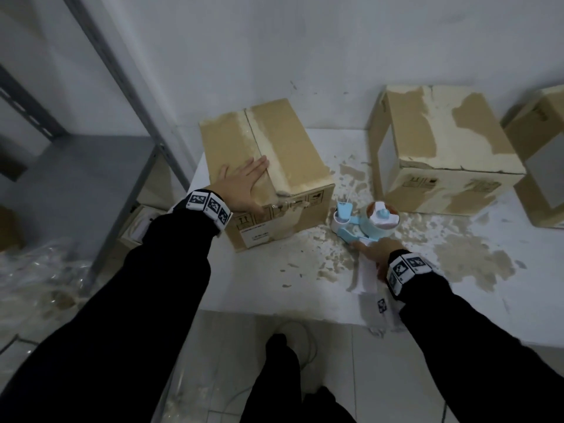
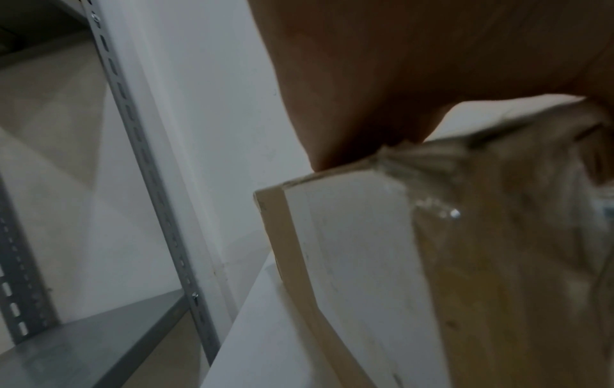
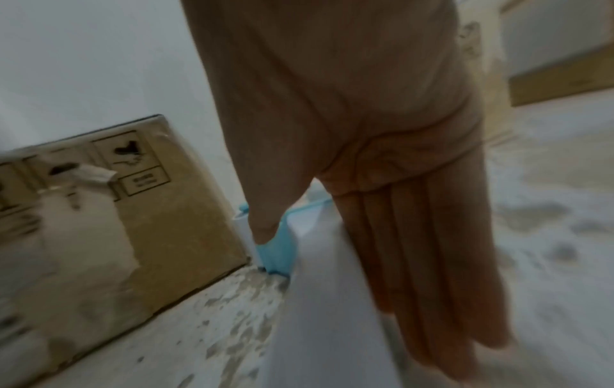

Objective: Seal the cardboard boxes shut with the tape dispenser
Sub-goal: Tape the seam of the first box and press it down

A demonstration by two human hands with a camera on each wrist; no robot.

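Note:
A closed brown cardboard box (image 1: 287, 138) stands on the white table (image 1: 262, 288), its top seam partly stripped. My left hand (image 1: 244, 178) lies flat on the near left part of its top, fingers straight; the left wrist view shows the palm (image 2: 398, 65) pressing the box's upper edge (image 2: 349, 249). A blue and white tape dispenser (image 1: 366, 222) sits on the table just right of that box. My right hand (image 1: 370, 251) is at its handle: the thumb touches the blue part (image 3: 279, 249) and straight fingers (image 3: 415, 262) lie along the white handle (image 3: 315, 302).
A second worn box (image 1: 442, 148) stands at the back right and a third (image 1: 546, 154) at the far right edge. Torn cardboard scraps litter the table. A grey metal shelf rack (image 1: 91, 178) stands at the left. A white paper strip (image 1: 367, 282) lies under my right wrist.

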